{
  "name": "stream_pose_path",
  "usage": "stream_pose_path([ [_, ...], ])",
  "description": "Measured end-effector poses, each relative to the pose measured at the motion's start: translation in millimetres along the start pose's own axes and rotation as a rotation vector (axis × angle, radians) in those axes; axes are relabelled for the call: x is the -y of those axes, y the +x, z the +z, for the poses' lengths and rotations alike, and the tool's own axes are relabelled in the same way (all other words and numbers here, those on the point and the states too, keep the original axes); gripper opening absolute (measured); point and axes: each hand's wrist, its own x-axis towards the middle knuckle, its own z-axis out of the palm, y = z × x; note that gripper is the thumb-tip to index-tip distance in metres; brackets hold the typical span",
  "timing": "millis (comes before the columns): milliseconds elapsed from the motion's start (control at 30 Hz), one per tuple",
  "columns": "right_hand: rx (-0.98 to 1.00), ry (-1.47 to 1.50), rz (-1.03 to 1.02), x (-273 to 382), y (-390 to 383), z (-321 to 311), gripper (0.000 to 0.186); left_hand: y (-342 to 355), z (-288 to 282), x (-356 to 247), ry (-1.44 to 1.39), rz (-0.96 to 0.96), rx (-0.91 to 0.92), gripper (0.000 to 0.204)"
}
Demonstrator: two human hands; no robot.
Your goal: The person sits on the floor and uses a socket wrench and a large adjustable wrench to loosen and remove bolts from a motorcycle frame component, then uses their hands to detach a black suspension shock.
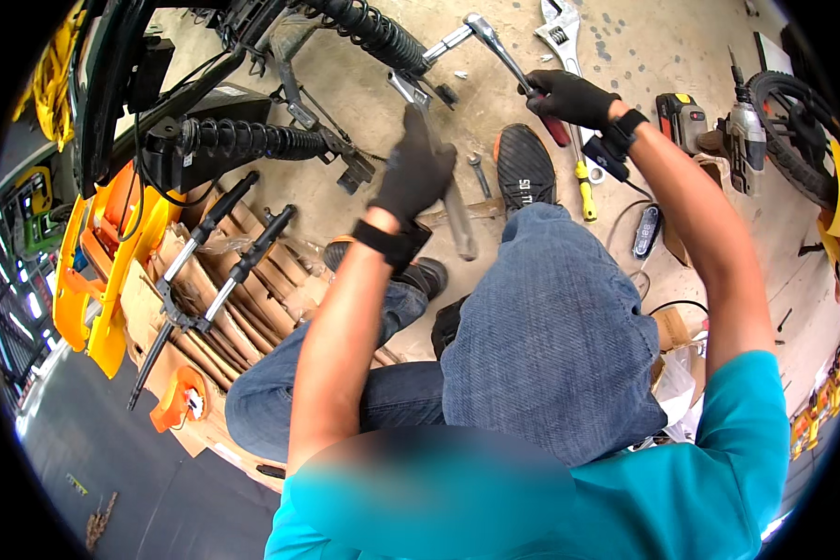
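Ratchet [506, 58] — handle [557, 133] through right grip [574, 98], head [476, 22] beyond it

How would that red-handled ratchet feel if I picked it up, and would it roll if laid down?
The ratchet should feel stiff: its shaft looks like metal. It may be head-heavy, with a metal extension jutting from that end. That sideways piece would probably stop it rolling far.

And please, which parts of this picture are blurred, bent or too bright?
In the head view, the left hand and grey wrench look smeared, perhaps by motion; in the head view, a smooth blur covers part of the teal shirt; in the head view, lights glare near the left rim, and straight edges bend outward.
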Motion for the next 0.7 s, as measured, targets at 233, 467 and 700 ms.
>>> stream_pose_path([
  [233, -0.062, 0.033, 0.065, -15.0, 25.2, 18.8, 0.034, 27.4, -105.2, -8.2, -0.737, -0.281, 0.474, 0.044],
  [467, -0.080, 0.036, 0.080, -24.3, 27.7, 20.8, 0.035, 6.9, -56.3, -5.3, -0.394, -0.278, 0.308, 0.025],
  [700, -0.033, 0.081, 0.094, -18.7, 27.5, 18.2, 0.035, 2.7, -26.4, 36.5, -0.351, -0.355, 0.259, 0.026],
])
